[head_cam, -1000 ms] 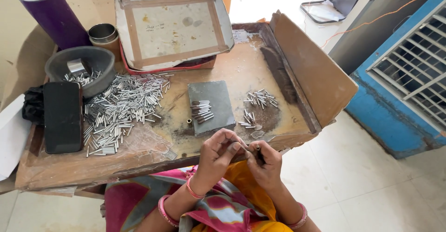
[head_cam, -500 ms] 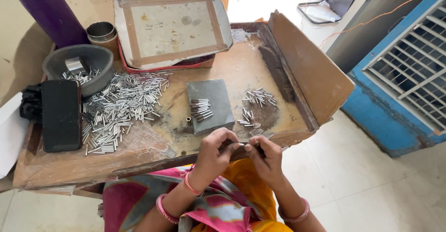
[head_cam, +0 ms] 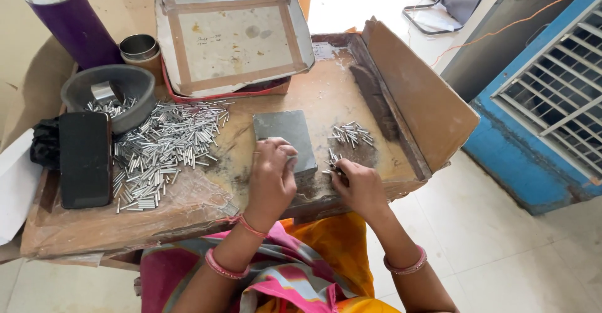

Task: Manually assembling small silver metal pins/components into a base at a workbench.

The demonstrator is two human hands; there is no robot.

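- Where the near edge of the tabletop [head_cam: 188, 219] meets the person's lap, the left hand [head_cam: 271, 178] rests knuckles up, fingers curled over the near edge of a grey metal block [head_cam: 285, 134]; whether it holds anything cannot be told.
- Right hand [head_cam: 359, 184]: fingers pinched narrow at the edge of the small pile of metal pins [head_cam: 351, 134], a few pins just at its fingertips; a grip on one cannot be confirmed.
- Small pile of pins: right of the block, on a dark stained patch of the tabletop.
- Large heap of metal pins [head_cam: 163, 153]: left of the block, spread loosely, well apart from both hands.
- Grey bowl [head_cam: 110, 93]: far left, touching the large heap, a few pins inside.
- Black case [head_cam: 84, 159]: flat, left of the heap.
- Taped metal tray [head_cam: 232, 37]: at the back, tilted over a red rim.
- Purple bottle [head_cam: 72, 21] and small tin [head_cam: 139, 48]: back left corner.
- Cardboard flap [head_cam: 417, 103]: standing along the right side.
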